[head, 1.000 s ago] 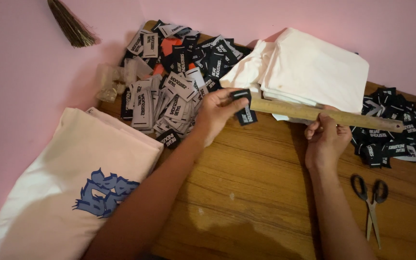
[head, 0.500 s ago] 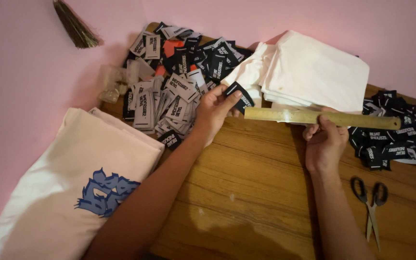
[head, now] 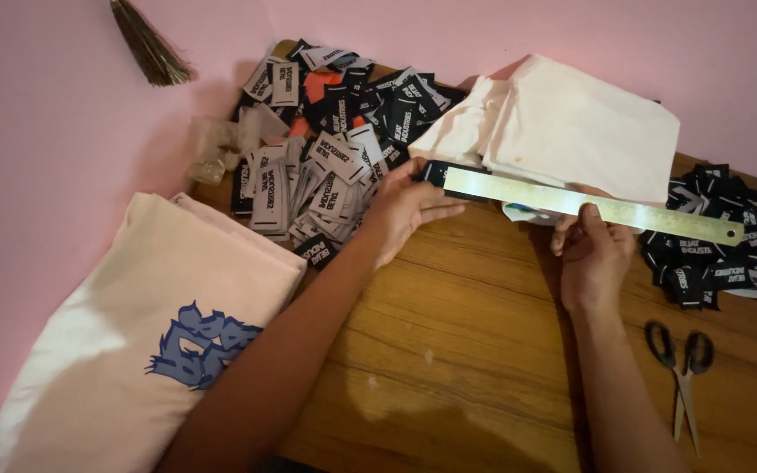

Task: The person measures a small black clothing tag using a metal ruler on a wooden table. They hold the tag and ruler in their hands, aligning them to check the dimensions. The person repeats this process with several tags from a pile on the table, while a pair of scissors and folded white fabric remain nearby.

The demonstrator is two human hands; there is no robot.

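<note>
My right hand (head: 593,254) grips a long metal ruler (head: 589,205) near its middle, holding it slightly above the wooden table (head: 475,350). My left hand (head: 405,208) pinches a small black fabric label (head: 438,172) at the ruler's left end. Just behind the ruler lies a stack of folded cream cloth (head: 571,131). Left of my left hand spreads a big heap of black and white woven labels (head: 326,149).
A second pile of black labels (head: 729,245) sits at the right. Black-handled scissors (head: 681,368) lie at the lower right. A cream garment with a blue print (head: 151,342) hangs off the table's left edge. Crumpled clear plastic (head: 216,149) and a broom tip (head: 146,48) rest by the pink wall.
The ruler has turned flat-face up and shifted slightly left. My left hand has moved with the black label to the ruler's left end.
</note>
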